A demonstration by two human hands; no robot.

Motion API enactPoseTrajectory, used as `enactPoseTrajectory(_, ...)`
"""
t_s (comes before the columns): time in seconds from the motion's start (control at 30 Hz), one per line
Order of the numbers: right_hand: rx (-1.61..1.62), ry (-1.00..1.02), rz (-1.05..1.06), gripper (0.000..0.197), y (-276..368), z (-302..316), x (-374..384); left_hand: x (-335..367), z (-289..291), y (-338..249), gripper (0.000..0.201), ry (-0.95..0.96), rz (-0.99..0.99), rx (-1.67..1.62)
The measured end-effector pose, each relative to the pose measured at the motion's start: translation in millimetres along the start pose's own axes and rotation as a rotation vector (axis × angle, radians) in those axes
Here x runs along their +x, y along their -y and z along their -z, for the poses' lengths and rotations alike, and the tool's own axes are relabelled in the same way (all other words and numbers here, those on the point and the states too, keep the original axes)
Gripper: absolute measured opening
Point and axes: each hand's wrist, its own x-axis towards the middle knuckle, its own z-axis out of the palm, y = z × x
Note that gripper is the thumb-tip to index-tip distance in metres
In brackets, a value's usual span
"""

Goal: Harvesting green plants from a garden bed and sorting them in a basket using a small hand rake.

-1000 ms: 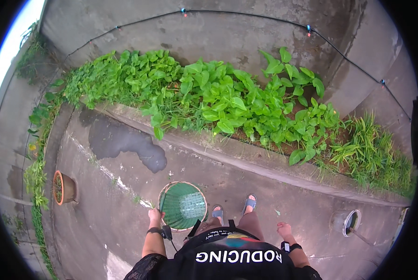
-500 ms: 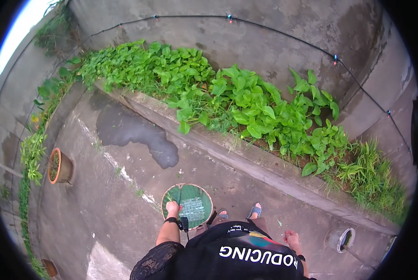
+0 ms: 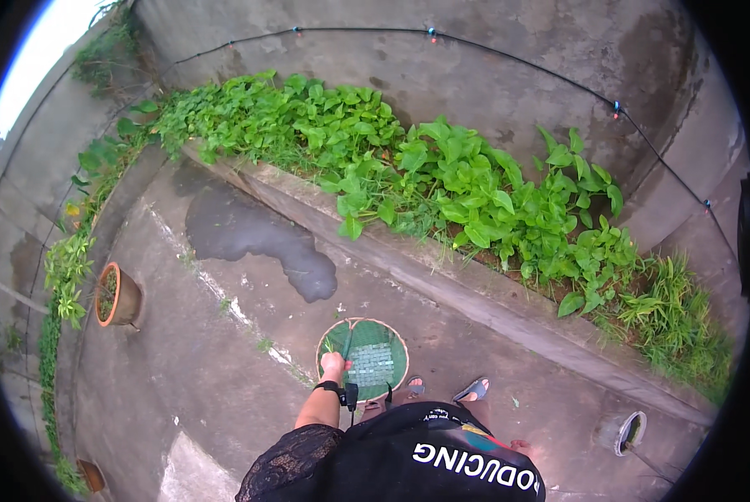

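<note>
My left hand is closed at the left side of a round, shallow basket with a green woven inside and a tan rim. It grips a dark strip that looks like the basket's handle, and a few thin green sprigs stick out beside the fingers. Something small and red shows by the thumb; I cannot make out what it is. A pale checkered patch covers the middle of the basket's bottom. My right hand hangs low by my right side, mostly behind my black shirt, its fingers hidden.
Leafy green plants fill a raised bed with a concrete kerb ahead. A plant pot stands at the left, a pale bucket at the right. A wet patch darkens the concrete. A thin black hose runs along the wall.
The whole scene has shifted a little to the right in the picture. My right hand has drawn in behind the shirt. The left hand keeps its hold at the basket.
</note>
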Motion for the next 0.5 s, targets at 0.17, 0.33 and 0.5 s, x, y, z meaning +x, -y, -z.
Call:
enactPoseTrajectory(0.17,0.027,-0.039,-0.029,0.02,-36,-8,-6,-34,-16,-60,0.026,0.006,0.244,-0.239)
enactPoseTrajectory(0.33,0.052,-0.032,-0.041,0.019,-67,-14,-4,-45,-23,-71,0.023,0.053,0.026,-0.024)
enactPoseTrajectory(0.5,0.068,-0.006,-0.04,0.018,-84,-24,-5,-24,-34,-67,0.015,0.065,0.257,-0.246)
